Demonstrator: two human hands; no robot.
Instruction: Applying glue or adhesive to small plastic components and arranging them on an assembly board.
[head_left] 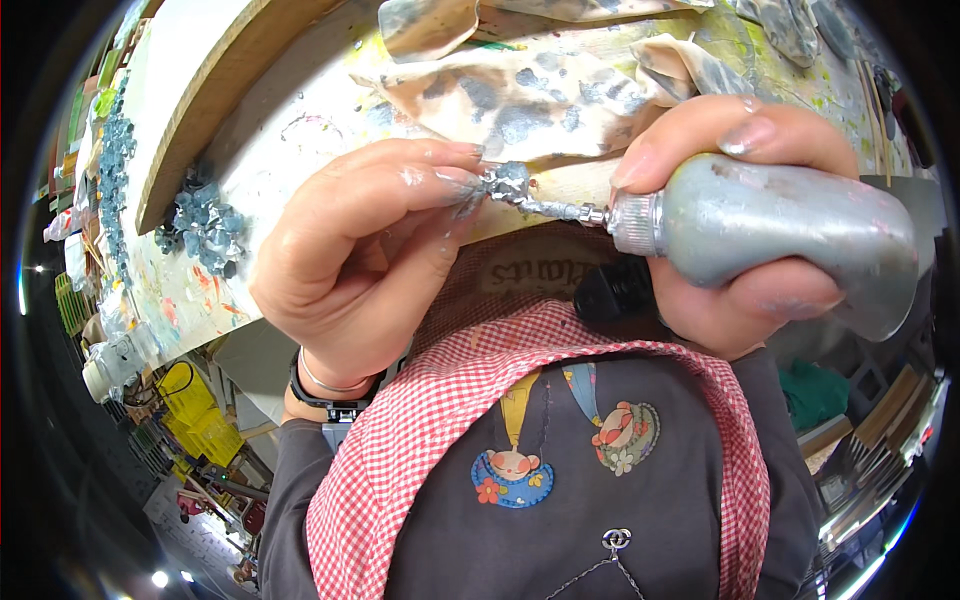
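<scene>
Between the thumb and fingertips of my left hand (350, 240) is a small blue-grey painted piece (507, 182), its exact shape too small to make out. My right hand (720, 310) wraps round a soft squeeze bottle (770, 215) with grey liquid inside, lying nearly level. The bottle's thin metal nozzle (560, 209) is smeared with grey and points left, its tip at the small piece; I cannot tell whether they touch. Grey paint marks the fingertips of both hands.
On the paint-stained table (290, 150), a long wooden strip (225, 90) runs along the left. Beside it lies a pile of blue-grey pieces (205, 225), and a row of similar pieces (115, 180) lies farther left. Behind my hands is a grey-spotted cloth (520, 105). Yellow crates (200, 405) stand lower left.
</scene>
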